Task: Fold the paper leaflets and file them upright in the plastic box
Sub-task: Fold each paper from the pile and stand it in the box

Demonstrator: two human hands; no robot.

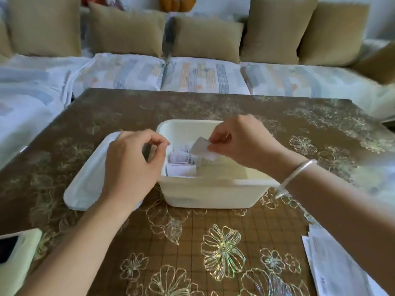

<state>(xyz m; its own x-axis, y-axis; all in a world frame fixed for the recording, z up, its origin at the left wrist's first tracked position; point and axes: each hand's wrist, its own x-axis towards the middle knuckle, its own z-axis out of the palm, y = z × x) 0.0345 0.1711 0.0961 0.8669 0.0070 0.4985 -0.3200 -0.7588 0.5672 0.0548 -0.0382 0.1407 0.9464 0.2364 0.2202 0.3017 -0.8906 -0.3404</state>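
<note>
Over box (213, 193), fingers (215, 139) tight on leaflet (199, 147)

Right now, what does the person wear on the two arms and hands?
Both forearms are bare, with no sleeves in view. The left hand and right hand wear no gloves. A thin silver metal bangle circles the right wrist.

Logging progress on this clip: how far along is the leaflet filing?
Done: several folded leaflets stand in the plastic box. In hand: the right hand pinches a single leaflet above it. Left: flat sheets lie at the near right.
</note>
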